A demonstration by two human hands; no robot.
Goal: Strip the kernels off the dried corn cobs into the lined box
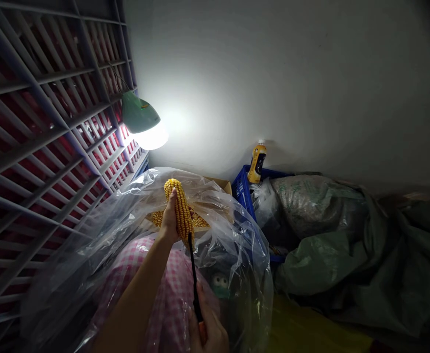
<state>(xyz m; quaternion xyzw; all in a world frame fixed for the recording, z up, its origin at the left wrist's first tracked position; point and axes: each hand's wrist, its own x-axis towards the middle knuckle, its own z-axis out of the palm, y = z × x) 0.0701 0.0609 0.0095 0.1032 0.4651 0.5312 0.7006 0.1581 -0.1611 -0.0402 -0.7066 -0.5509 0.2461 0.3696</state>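
My left hand [169, 218] is closed round a yellow corn cob [179, 208], holding it upright over a clear plastic sheet [233, 230]. Low in the view, my right hand [208, 331] grips the handle of a thin black tool [194, 274]. The tool's tip touches the lower end of the cob. Loose yellow kernels [200, 221] lie in a cardboard box [224, 184] under the plastic, just behind the cob. Pink checked cloth [170, 299] covers my lap beneath both hands.
A green-shaded lamp [141, 120] shines brightly at the upper left, clipped to a slatted rack [45, 137]. A blue crate [244, 189] with a yellow bottle [257, 162] stands against the wall. Dark green sacks [332, 240] pile up on the right.
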